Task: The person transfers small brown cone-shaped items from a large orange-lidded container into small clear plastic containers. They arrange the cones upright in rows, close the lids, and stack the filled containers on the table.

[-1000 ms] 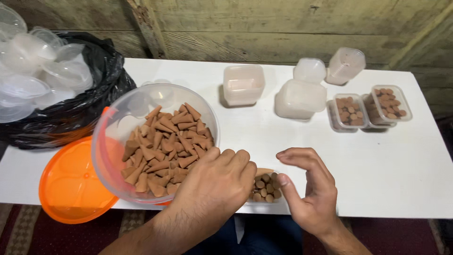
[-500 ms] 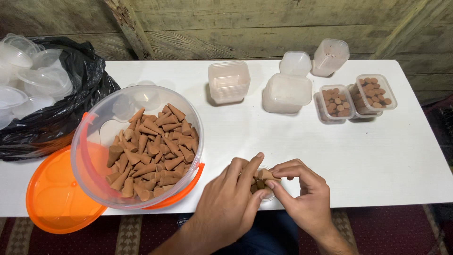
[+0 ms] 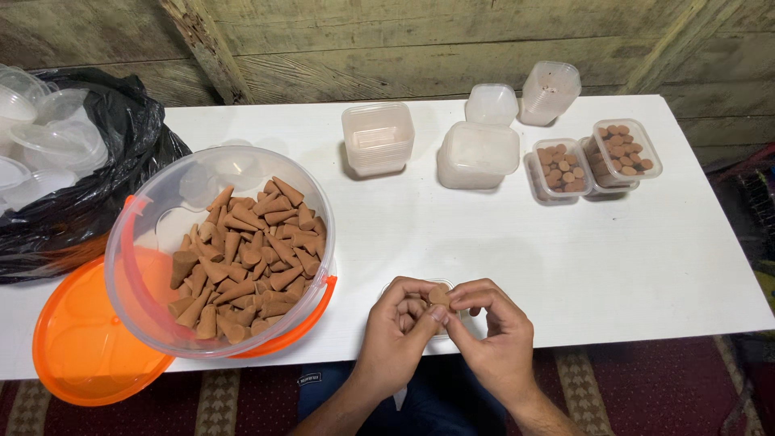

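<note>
One table: white top [image 3: 565, 266], long axis running left to right, set against a weathered plank wall [image 3: 404, 40]; patterned rug [image 3: 630, 387] below the near edge.
One black bag: far left [image 3: 97, 186], holding clear plastic lids, count unclear.
One large tub: clear with orange rim [image 3: 153, 234], tilted toward the viewer, resting on one orange lid [image 3: 81, 339]; heaped with brown cones [image 3: 250, 258] pointing every way, too many to count.
Four empty container stacks: translucent, at the far middle [image 3: 377, 137], one lying on its side.
Two filled small tubs: far right [image 3: 626, 149], cones standing packed, flat bases up.
Two hands: left hand [image 3: 400, 331] and right hand [image 3: 496, 339] together at the near edge, fingertips touching.
One held cone: brown [image 3: 438, 296], pinched between both hands' fingertips above a small clear tub [image 3: 442, 284] mostly hidden; round end toward the camera, long axis roughly away from the viewer.
</note>
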